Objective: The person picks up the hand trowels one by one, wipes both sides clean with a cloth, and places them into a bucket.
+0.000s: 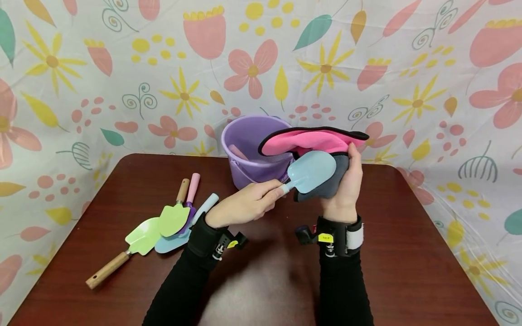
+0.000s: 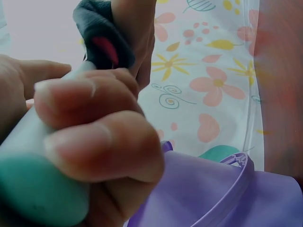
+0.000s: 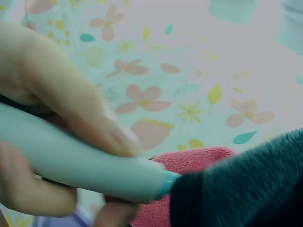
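The left hand [image 1: 244, 206] curls tight around the handle of a small light-blue plastic shovel [image 1: 311, 172] – its scoop lies against the pink-and-grey fabric glove [image 1: 314, 145] that the right hand [image 1: 346, 185] grips, just in front of the purple plastic bucket [image 1: 244, 140].

Both forearms, in black sleeves with a dark strap at each wrist, reach forward over the middle of the scene, the left slanting in toward the right. The left hand [image 1: 244, 204] lies palm down, its fingers [image 2: 94, 137] and thumb curled in a pinch at the tips. The right hand [image 1: 346, 185] stands upright just beside it, palm turned toward the left hand, fingers wrapped forward out of sight and thumb raised along the near side.
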`<action>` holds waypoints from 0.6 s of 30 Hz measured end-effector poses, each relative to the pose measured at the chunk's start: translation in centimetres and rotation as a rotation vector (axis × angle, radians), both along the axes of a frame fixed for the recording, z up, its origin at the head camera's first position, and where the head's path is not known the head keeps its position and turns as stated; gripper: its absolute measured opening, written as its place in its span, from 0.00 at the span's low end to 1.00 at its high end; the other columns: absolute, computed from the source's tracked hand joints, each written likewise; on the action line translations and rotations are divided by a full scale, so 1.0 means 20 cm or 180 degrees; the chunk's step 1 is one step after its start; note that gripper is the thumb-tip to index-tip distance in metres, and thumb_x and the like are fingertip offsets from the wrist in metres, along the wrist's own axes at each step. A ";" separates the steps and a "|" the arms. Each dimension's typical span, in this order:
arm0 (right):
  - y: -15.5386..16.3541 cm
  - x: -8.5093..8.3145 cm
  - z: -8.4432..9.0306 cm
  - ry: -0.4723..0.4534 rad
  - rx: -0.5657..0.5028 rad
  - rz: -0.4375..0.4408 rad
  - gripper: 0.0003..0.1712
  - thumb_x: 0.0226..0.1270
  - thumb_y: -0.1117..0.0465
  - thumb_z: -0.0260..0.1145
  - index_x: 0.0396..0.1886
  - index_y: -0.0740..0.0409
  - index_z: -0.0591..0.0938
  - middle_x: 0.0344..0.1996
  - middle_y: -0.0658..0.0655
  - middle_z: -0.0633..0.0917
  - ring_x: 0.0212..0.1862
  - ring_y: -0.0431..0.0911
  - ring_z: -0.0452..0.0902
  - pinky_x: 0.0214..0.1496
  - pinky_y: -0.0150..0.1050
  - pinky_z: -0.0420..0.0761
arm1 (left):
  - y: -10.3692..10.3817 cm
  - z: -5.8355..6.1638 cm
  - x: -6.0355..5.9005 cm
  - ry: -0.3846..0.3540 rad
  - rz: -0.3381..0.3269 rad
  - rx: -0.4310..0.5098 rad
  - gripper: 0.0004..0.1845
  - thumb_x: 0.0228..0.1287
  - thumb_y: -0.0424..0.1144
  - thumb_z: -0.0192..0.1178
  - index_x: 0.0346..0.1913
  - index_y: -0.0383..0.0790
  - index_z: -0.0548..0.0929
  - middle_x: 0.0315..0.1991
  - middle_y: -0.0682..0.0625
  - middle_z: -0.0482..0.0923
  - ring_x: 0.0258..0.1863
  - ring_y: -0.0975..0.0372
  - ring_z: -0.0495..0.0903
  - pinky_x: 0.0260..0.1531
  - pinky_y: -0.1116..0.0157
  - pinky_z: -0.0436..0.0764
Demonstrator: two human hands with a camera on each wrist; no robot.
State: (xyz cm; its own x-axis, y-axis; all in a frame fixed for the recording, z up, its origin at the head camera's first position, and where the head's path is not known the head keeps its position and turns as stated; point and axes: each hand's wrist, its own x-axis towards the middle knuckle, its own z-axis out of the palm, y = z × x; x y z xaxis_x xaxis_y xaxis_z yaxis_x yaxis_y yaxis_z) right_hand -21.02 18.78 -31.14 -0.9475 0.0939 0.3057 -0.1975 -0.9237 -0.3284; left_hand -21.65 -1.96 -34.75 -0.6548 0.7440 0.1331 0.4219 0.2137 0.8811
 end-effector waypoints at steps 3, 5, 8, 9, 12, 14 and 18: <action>0.04 0.00 0.00 0.0041 -0.0225 -0.0042 0.20 0.79 0.55 0.47 0.47 0.71 0.72 0.40 0.66 0.79 0.38 0.59 0.75 0.44 0.49 0.76 | 0.00 0.00 0.00 -0.0050 -0.0019 -0.0118 0.13 0.79 0.51 0.43 0.42 0.49 0.74 0.20 0.54 0.63 0.15 0.64 0.61 0.18 0.66 0.64; 0.06 0.00 0.01 0.0057 -0.0380 -0.0029 0.21 0.79 0.55 0.47 0.48 0.72 0.71 0.42 0.68 0.78 0.40 0.61 0.74 0.45 0.52 0.76 | 0.00 0.00 0.00 -0.0078 -0.0036 -0.0174 0.13 0.79 0.50 0.43 0.43 0.49 0.75 0.20 0.54 0.64 0.15 0.64 0.62 0.18 0.66 0.64; 0.11 0.00 0.01 0.0056 -0.0573 -0.0039 0.21 0.78 0.54 0.48 0.49 0.72 0.70 0.44 0.70 0.77 0.40 0.63 0.73 0.45 0.56 0.75 | 0.00 0.00 0.00 -0.0048 -0.0027 -0.0253 0.12 0.79 0.51 0.44 0.44 0.50 0.76 0.20 0.54 0.65 0.15 0.65 0.63 0.18 0.66 0.66; 0.12 0.00 0.01 0.0087 -0.0645 -0.0024 0.21 0.78 0.54 0.48 0.49 0.72 0.69 0.45 0.70 0.76 0.41 0.64 0.72 0.46 0.56 0.74 | 0.00 0.00 0.00 -0.0008 -0.0021 -0.0277 0.12 0.78 0.51 0.44 0.44 0.51 0.76 0.21 0.54 0.65 0.16 0.65 0.64 0.19 0.66 0.67; 0.16 0.00 0.02 0.0129 -0.0816 -0.0078 0.21 0.78 0.54 0.47 0.50 0.72 0.69 0.45 0.71 0.76 0.42 0.64 0.72 0.46 0.58 0.73 | 0.00 0.00 0.00 0.0273 0.0028 -0.0354 0.12 0.78 0.51 0.45 0.45 0.52 0.77 0.22 0.56 0.67 0.19 0.67 0.67 0.24 0.66 0.70; 0.18 0.00 0.03 0.0237 -0.0913 -0.0065 0.22 0.77 0.54 0.46 0.51 0.72 0.69 0.47 0.71 0.75 0.45 0.64 0.72 0.48 0.59 0.72 | -0.01 0.00 -0.01 0.0477 0.0052 -0.0394 0.12 0.78 0.50 0.45 0.44 0.52 0.78 0.24 0.56 0.68 0.22 0.68 0.68 0.28 0.66 0.71; 0.19 0.01 0.03 0.0286 -0.0888 -0.0154 0.24 0.77 0.54 0.45 0.53 0.73 0.70 0.43 0.72 0.77 0.43 0.65 0.73 0.49 0.58 0.72 | -0.02 0.01 -0.01 0.0701 0.0062 -0.0384 0.12 0.78 0.50 0.46 0.43 0.52 0.79 0.24 0.58 0.68 0.23 0.69 0.68 0.30 0.67 0.71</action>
State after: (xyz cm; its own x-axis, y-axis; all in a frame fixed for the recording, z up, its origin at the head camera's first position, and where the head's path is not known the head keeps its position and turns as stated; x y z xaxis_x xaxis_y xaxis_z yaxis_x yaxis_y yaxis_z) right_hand -20.88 22.65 -30.51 -0.9102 0.2305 0.3442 -0.2603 -0.9646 -0.0424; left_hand -21.91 -2.31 -34.57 -0.6342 0.7507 0.1851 0.5957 0.3218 0.7359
